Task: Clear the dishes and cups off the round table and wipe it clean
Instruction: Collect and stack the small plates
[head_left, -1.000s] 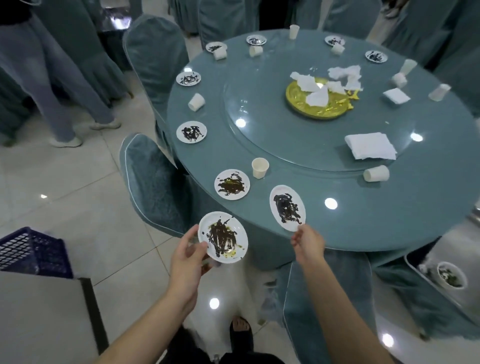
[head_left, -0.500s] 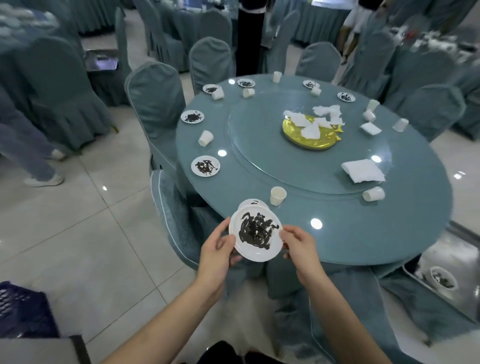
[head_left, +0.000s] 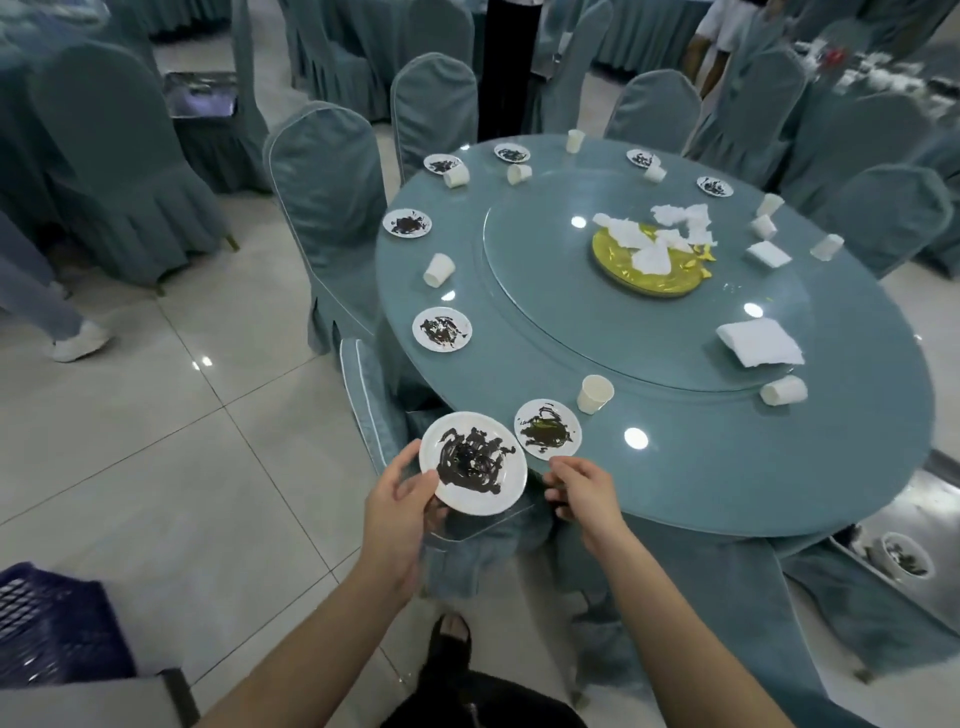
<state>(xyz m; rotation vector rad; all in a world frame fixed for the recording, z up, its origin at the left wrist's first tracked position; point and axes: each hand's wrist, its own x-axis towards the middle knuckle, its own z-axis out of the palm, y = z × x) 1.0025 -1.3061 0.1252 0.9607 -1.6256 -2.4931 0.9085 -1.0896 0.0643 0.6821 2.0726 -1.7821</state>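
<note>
The scene is lit evenly from overhead; round glare spots are thrown on the glossy table (head_left: 675, 467) and floor (head_left: 156, 441). Edges are bowed by wide-angle distortion, and the upper right is blurred.

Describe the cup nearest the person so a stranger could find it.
Start at the round table and go to its near edge. Right of the dirty plate there stands a white paper cup. It is upright, while the next cup lies on its side.

A glossy, smooth glass top is seen on the round table (head_left: 727, 467), matt velvety cloth on the chair covers (head_left: 327, 171), crumpled soft paper in the napkins (head_left: 759, 343), shiny gold foil on the central platter (head_left: 618, 265), and polished gloss on the floor tiles (head_left: 156, 441).
</note>
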